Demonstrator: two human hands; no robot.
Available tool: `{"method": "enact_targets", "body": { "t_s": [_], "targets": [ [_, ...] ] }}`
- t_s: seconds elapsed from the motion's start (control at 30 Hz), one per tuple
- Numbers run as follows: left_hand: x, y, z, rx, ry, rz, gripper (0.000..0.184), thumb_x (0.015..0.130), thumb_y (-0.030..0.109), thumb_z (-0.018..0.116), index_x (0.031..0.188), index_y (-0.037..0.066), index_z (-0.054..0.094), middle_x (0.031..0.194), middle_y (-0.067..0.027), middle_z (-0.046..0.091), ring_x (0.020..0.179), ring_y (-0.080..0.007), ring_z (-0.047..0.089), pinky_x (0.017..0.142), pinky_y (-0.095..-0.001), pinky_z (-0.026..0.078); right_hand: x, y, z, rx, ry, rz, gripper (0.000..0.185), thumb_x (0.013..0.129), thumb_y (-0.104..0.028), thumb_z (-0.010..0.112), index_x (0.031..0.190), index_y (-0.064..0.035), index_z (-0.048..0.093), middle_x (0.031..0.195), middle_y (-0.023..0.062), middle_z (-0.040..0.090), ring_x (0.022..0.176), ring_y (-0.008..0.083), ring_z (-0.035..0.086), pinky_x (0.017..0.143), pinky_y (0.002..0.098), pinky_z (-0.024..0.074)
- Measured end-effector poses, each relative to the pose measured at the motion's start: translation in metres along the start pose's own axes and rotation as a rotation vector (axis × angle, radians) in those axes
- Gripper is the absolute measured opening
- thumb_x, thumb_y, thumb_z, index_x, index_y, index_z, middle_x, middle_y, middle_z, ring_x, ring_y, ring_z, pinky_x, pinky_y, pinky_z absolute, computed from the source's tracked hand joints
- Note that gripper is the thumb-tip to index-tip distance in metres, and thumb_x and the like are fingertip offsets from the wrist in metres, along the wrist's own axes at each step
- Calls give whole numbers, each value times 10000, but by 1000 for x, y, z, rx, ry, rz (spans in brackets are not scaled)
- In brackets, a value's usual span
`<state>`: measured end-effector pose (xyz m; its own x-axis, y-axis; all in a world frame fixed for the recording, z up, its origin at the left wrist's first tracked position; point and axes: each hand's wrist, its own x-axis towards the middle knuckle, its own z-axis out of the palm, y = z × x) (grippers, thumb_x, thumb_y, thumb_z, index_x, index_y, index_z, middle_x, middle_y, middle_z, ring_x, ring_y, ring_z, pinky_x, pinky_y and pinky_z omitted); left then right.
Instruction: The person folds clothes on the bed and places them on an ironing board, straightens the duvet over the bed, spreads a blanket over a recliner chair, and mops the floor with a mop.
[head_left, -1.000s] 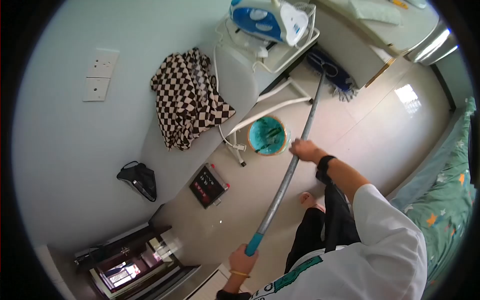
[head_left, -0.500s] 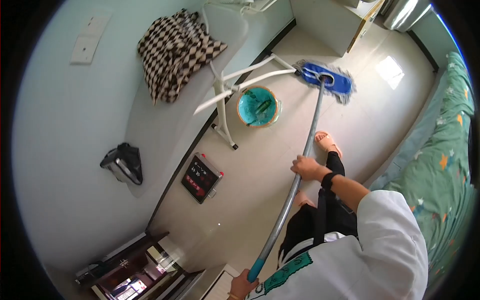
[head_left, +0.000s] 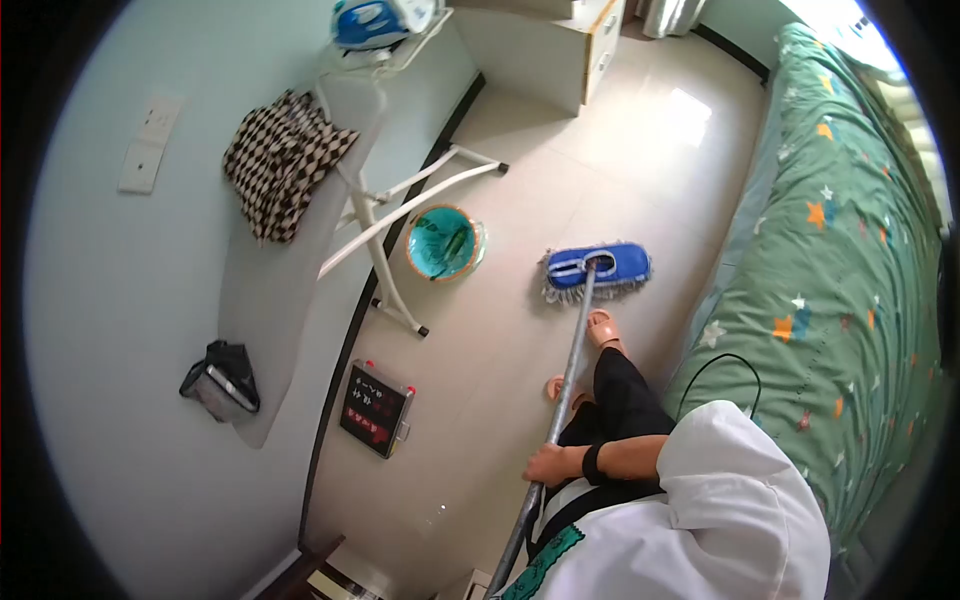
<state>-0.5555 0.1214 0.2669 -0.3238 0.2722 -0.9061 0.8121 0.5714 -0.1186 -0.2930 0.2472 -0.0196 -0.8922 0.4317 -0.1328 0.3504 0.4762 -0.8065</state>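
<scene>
My right hand (head_left: pixel 555 465), with a black band on the wrist, is closed around the grey metal handle of a flat mop. The blue mop head (head_left: pixel 625 262) with its grey fringe lies on the floor just beyond my sandalled feet. From there the handle (head_left: pixel 574 365) slants down past my legs and leaves the view at the bottom edge. My left hand is out of view.
Left of the mop, a turquoise bin (head_left: pixel 441 243) stands by the white legs of an ironing board (head_left: pixel 345 110) bearing checked cloth (head_left: pixel 285 165), an iron (head_left: pixel 370 24) and a black bag (head_left: pixel 222 382). A dark case (head_left: pixel 376 410) lies on the floor. A green-covered bed (head_left: pixel 800 330) lines the right.
The mop head has been drawn back from beside the ironing board's leg toward my feet. My right hand has come back with the handle, and my left hand has left the view.
</scene>
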Motion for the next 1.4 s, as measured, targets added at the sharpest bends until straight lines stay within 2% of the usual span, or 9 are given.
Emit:
{"method": "enact_targets", "body": {
  "t_s": [0.23,0.3,0.4,0.57,0.7,0.87,1.0,1.03,1.4],
  "targets": [
    [113,41,-21,149,35,324,451,575,283,716,904,27,542,671,-111,579,652,-224,584,616,-346,457,-44,137,-131,-337,65,376,107,646,-199,604,704,-114,576,696,36,562,728,187,573,510,331,464],
    [112,209,-43,107,231,457,453,579,225,727,939,29,533,774,-106,586,720,-194,571,658,-343,457,-80,225,-164,-311,164,606,157,647,-173,621,788,-117,581,851,59,566,768,218,569,513,343,457],
    [133,402,-17,-70,57,871,451,664,241,689,999,24,479,736,-87,571,621,-168,541,593,-306,455,-164,355,-187,-424,567,997,166,632,-151,630,783,-118,572,882,77,535,784,229,554,554,356,443],
    [151,478,23,17,15,942,452,691,185,607,1082,93,401,718,-196,561,642,-381,552,561,-440,436,-255,367,-245,-390,334,985,125,607,-47,603,718,-88,566,841,70,529,893,249,474,763,342,446],
    [152,448,3,154,-43,809,439,699,178,588,1088,117,394,714,-194,560,651,-394,546,561,-459,429,-257,352,-202,-233,538,911,106,601,-52,596,696,-86,564,794,68,533,853,266,471,741,343,446],
    [132,365,-44,275,-45,783,393,706,162,562,1071,124,420,715,-206,554,659,-400,541,560,-449,434,-210,313,-118,-134,354,734,106,594,-85,615,694,-111,592,760,61,554,813,263,482,705,343,429],
    [129,236,-79,375,13,734,379,702,143,537,1068,128,439,716,-201,557,666,-403,537,572,-463,428,-123,236,-25,-115,556,646,147,534,-81,608,673,-130,603,694,57,569,788,260,510,683,343,450],
    [129,197,-91,401,42,723,379,697,138,531,1066,134,446,714,-196,560,666,-402,537,574,-469,424,-92,208,-6,102,350,863,161,523,-76,624,671,-131,598,687,58,565,765,258,516,687,343,449],
    [12,-165,-195,477,254,272,366,683,144,573,1047,142,537,851,-165,592,795,-353,554,667,-430,428,197,-87,133,226,263,380,108,636,-117,562,744,-122,577,721,72,586,750,280,578,626,397,482]
  ]
}}
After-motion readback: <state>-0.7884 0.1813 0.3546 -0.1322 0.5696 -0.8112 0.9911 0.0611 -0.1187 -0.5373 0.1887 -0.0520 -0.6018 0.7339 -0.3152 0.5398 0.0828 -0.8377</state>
